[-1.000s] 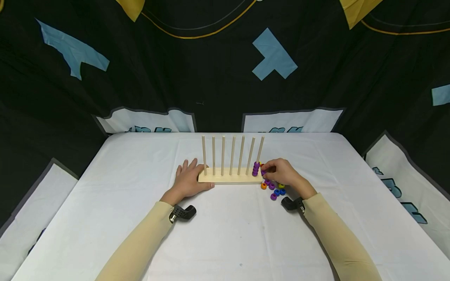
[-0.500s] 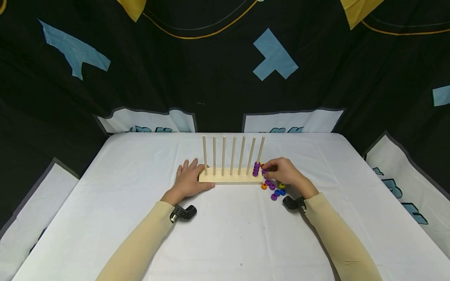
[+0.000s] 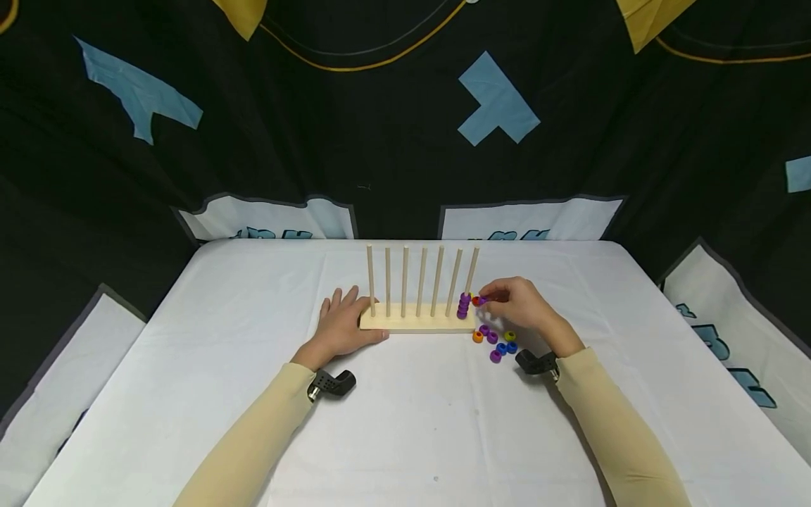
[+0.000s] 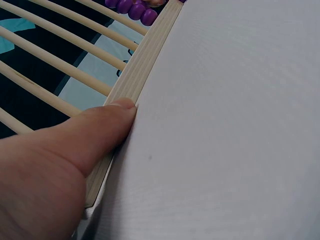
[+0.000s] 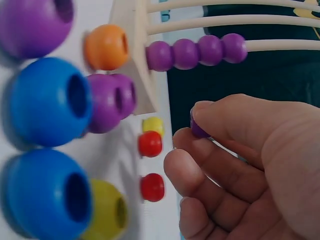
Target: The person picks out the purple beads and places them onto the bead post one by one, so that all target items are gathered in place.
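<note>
A pale wooden stand (image 3: 415,324) carries a row of upright pegs. Several purple beads (image 5: 197,52) are stacked on its rightmost peg. My left hand (image 3: 338,331) holds the stand's left end; in the left wrist view its thumb (image 4: 102,125) presses the base's front edge, while the other fingers are out of sight there. Just right of the stack, raised off the table, my right hand (image 3: 522,306) pinches one purple bead (image 5: 198,130) between thumb and forefinger. The fingers cover most of that bead.
Loose beads lie right of the stand: an orange bead (image 3: 478,337), blue beads (image 5: 50,102), purple ones and a yellow bead (image 3: 510,336). Farther back are red beads (image 5: 151,187) and another yellow bead (image 5: 153,125). A white cloth covers the table (image 3: 405,422); a dark curtain (image 3: 393,141) hangs behind.
My right hand has risen slightly and shifted right, lifting a purple bead from beside the stand's right end. The left hand keeps its place on the stand.
</note>
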Action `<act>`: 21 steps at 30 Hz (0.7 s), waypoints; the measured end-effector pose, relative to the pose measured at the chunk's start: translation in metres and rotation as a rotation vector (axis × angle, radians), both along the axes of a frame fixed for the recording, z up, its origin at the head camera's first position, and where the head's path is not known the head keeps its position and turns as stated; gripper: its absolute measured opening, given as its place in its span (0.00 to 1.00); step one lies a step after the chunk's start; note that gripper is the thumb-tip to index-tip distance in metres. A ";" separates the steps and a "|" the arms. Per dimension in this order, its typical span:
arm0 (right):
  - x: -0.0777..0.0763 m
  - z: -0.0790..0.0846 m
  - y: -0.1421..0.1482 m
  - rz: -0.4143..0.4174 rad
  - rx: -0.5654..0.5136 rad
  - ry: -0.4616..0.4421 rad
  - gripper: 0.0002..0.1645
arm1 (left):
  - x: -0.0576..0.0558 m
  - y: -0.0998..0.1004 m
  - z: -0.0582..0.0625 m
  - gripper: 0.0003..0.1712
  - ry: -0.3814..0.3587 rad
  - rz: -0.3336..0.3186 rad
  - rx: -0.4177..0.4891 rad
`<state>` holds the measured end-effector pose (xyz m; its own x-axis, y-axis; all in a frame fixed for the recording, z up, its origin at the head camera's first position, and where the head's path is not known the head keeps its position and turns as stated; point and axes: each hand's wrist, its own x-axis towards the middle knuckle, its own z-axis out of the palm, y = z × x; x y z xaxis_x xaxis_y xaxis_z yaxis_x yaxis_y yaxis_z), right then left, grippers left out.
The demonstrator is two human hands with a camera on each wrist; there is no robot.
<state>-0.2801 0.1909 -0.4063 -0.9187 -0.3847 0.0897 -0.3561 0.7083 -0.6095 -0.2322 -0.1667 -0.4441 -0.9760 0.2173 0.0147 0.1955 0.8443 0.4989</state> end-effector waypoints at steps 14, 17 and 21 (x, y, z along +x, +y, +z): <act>0.006 0.030 -0.002 0.010 -0.021 0.039 0.16 | 0.001 0.000 0.002 0.44 0.003 0.005 0.008; 0.007 0.039 -0.002 0.019 -0.026 0.048 0.16 | 0.001 0.001 0.002 0.44 -0.002 0.005 0.003; 0.008 0.051 -0.001 0.035 -0.042 0.069 0.16 | 0.001 0.001 0.002 0.44 -0.004 0.004 -0.006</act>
